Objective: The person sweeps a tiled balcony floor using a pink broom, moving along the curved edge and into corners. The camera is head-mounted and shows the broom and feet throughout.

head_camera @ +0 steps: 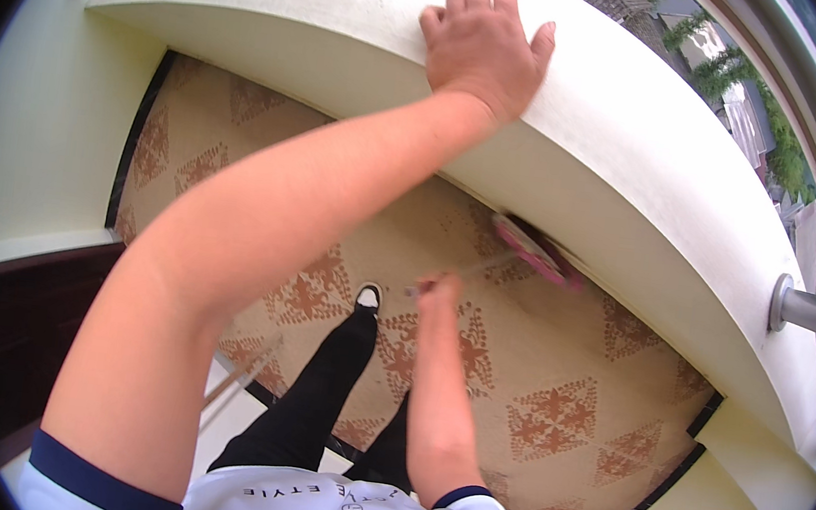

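My left hand (485, 56) lies palm down on the white curved ledge (619, 128) of a balcony parapet, its fingers apart and nothing in them. Lower down, my right hand (440, 289) is closed around the thin handle of a cleaning tool, a broom or a mop. Its pink and white head (533, 250) is on the patterned tile floor (477, 444), close against the foot of the parapet wall. Motion blur hides the exact kind of head. A dark strip lies between the head and the wall.
Metal railing mounts (809, 312) rise from the ledge, with roofs and trees beyond. My shoe (369, 298) stands on the floor near the handle. Thin poles (243, 376) slant beside my left leg. A dark brown panel (29, 333) is at the left.
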A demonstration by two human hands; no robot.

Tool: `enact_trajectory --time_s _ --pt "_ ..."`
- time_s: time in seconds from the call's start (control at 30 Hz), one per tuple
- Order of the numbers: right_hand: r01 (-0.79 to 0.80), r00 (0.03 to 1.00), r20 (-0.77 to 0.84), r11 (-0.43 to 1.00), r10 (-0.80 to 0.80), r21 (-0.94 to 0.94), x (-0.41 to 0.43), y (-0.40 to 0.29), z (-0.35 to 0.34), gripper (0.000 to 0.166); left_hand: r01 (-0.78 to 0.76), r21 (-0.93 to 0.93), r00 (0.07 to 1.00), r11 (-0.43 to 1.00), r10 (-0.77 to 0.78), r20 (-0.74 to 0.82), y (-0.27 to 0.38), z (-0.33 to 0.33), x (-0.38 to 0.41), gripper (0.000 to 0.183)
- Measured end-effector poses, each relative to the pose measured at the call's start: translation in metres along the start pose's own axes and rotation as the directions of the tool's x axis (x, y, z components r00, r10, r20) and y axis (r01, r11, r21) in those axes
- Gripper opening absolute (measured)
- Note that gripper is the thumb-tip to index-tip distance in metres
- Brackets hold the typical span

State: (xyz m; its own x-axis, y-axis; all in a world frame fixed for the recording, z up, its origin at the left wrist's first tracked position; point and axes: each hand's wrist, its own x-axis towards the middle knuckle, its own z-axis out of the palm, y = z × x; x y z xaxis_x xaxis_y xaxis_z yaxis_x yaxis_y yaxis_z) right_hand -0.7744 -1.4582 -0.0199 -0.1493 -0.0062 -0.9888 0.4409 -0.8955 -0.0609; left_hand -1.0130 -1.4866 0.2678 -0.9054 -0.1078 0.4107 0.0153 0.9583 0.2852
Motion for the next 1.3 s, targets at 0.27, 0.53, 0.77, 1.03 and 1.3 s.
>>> enact_trajectory --time_s 0.27,0.53,0.77,1.03,1.3 --pt "-0.304 0.861 0.355 0.928 0.364 -0.214 -0.008 0.169 0.093 0.03 -0.072 -0.265 0.995 0.961 0.051 -0.086 -0.008 0.002 -0.001 0.043" --pt "-0.015 0.991 -0.126 0.986 0.036 0.163 -0.05 0.073 0.013 0.034 -0.491 -0.211 0.856 0.845 0.423 -0.298 -0.143 -0.028 0.061 0.026" --pt "-0.082 0.996 -0.042 0.995 0.079 -0.062 -0.016 0.126 0.129 0.028 -0.491 0.067 0.859 0.868 0.496 -0.125 -0.247 -0.032 0.094 0.036" --pt "-0.454 0.822 0.212 0.833 0.529 -0.316 -0.046 0.235 0.192 0.027 -0.423 0.009 0.905 0.906 0.423 -0.055 -0.244 -0.033 0.093 0.045" --pt "-0.017 0.988 -0.156 1.0 0.018 0.011 -0.062 0.155 0.163 0.03 -0.405 -0.023 0.913 0.914 0.402 -0.07 -0.243 -0.033 0.092 0.043"
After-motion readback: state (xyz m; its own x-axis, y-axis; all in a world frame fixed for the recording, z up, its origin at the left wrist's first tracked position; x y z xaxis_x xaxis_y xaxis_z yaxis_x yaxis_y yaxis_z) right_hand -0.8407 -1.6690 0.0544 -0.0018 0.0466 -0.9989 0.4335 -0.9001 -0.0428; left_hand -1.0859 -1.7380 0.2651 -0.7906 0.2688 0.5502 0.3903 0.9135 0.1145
